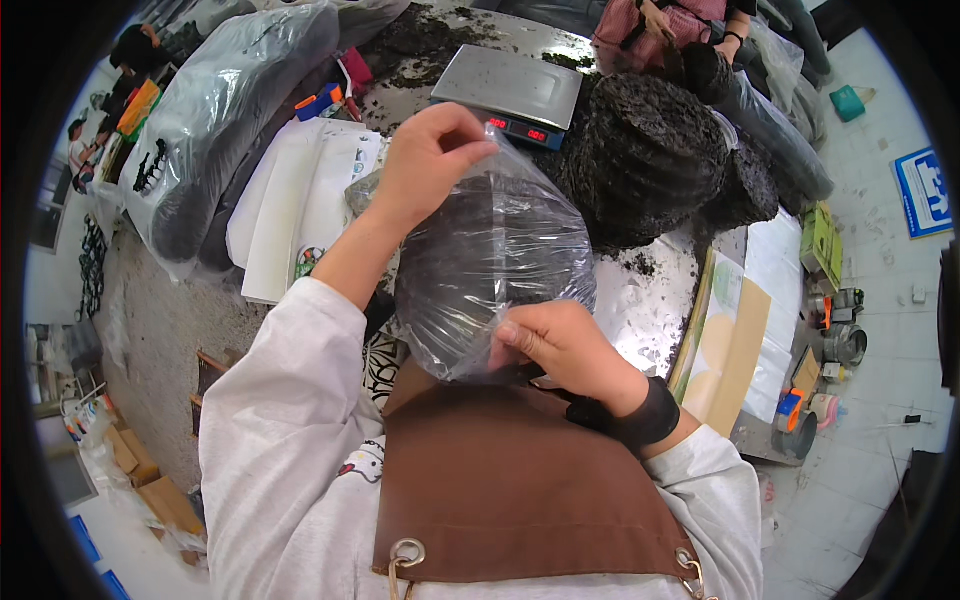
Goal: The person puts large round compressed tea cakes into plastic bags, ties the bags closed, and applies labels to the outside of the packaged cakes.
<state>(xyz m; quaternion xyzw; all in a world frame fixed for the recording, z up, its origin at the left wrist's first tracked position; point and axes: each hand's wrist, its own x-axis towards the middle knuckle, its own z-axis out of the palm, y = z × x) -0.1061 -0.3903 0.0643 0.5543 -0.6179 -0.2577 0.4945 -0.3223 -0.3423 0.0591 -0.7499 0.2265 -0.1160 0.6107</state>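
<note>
A clear plastic bag (536,247) is drawn around a rounded dark mass (450,240) in front of my chest. My left hand (431,161) pinches the bag's far edge between thumb and fingertips. At the near side, my right hand (566,349) grips the gathered film. A shiny strip or seam runs along the bag between both hands. Just beyond it sits a digital scale (510,82) with a bare steel pan and lit red digits. To the right stands a thick stack of dark, rough, seaweed-like sheets (645,161).
White paper bags (300,202) and a long plastic-wrapped dark bundle (240,127) lie left. At right are flat packaging sheets (727,337), a green box (823,247) and a tape dispenser (790,411). Another person's hand (658,21) is at the far side. Dark crumbs scatter over the metal table (652,296).
</note>
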